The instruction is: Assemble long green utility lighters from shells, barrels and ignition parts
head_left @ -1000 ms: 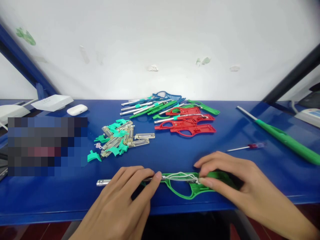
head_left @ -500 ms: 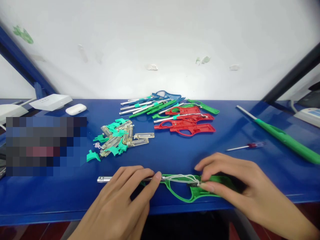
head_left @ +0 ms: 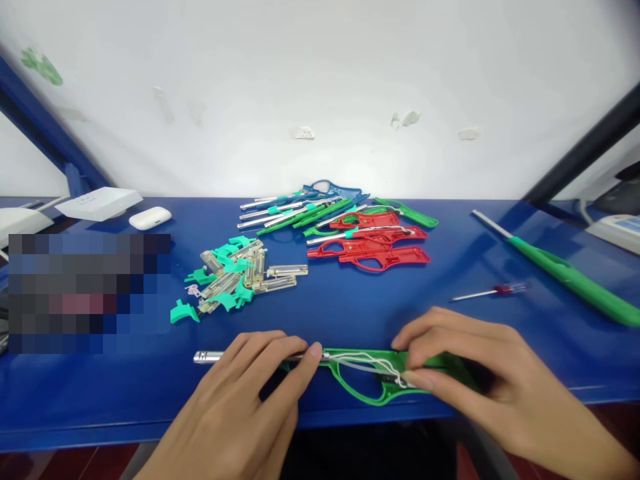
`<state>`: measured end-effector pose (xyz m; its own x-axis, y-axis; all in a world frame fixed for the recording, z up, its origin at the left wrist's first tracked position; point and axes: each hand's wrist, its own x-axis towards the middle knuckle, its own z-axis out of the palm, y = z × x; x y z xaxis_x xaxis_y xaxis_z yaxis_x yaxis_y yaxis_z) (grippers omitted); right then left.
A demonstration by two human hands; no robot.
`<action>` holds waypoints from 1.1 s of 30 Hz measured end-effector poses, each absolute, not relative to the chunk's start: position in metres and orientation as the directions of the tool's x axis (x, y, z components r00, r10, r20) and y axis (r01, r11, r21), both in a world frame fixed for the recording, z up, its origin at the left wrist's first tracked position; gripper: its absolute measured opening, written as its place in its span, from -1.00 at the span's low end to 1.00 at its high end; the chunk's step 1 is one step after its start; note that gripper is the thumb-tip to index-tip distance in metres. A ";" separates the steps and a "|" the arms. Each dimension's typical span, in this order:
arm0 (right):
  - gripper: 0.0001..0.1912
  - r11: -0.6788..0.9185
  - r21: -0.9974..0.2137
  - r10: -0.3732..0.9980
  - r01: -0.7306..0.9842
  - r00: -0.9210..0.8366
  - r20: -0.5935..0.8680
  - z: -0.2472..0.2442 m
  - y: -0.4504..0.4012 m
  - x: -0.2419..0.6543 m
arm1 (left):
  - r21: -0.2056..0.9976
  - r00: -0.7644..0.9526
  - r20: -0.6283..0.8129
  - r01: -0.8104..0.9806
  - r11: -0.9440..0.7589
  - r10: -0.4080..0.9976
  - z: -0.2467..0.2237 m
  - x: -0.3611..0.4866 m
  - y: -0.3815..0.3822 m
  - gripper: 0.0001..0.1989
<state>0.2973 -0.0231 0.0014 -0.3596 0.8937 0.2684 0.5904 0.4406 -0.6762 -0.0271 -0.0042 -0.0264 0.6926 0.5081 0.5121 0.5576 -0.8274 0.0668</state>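
Observation:
A green lighter half-shell (head_left: pixel 358 397) lies with its inside up at the table's front, its trigger loop toward me. Out of its left end runs a silver metal tube (head_left: pixel 207 357). My left hand (head_left: pixel 245 393) is closed over the tube where it meets the shell, pressing it down. White wires (head_left: pixel 373 358) run from the tube across the shell to a small dark part (head_left: pixel 388 378) near the loop. Thumb and fingers of my right hand (head_left: pixel 480 367) pinch the wires' right end over the handle. The fingers hide the exact grip.
Beyond my hands lie clear fuel tanks (head_left: pixel 257 267) with teal triggers (head_left: pixel 235 300), and red half-shells (head_left: pixel 385 257) before a pile of blue and green ones. A screwdriver (head_left: pixel 495 291) and a closed green lighter (head_left: pixel 565 273) lie right. A white case (head_left: pixel 150 218) sits left.
My right hand has shifted slightly, moving the wires' end and the small dark part a little toward me. The wires now sag lower across the shell. My left hand keeps its place.

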 end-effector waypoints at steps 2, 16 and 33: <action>-0.92 0.431 -0.690 0.896 0.581 -0.370 0.247 0.001 -0.023 0.298 | 0.066 0.695 0.506 0.560 -0.826 0.511 -0.028 -0.028 -0.005 -0.47; -0.83 0.227 -0.802 0.945 0.553 -0.325 0.044 0.008 -0.019 0.295 | 0.080 0.686 0.517 0.557 -0.827 0.512 -0.023 -0.025 -0.004 -0.48; -0.86 0.022 -0.809 0.934 0.587 -0.301 -0.192 0.021 -0.011 0.291 | 0.087 0.665 0.548 0.558 -0.825 0.507 -0.021 -0.024 -0.003 -0.51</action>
<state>0.2909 -0.0105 0.0209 -0.3007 0.9342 -0.1921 0.5867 0.0224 -0.8095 -0.0237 -0.0028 -0.0210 0.6649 0.5075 0.5480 0.5583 -0.8251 0.0866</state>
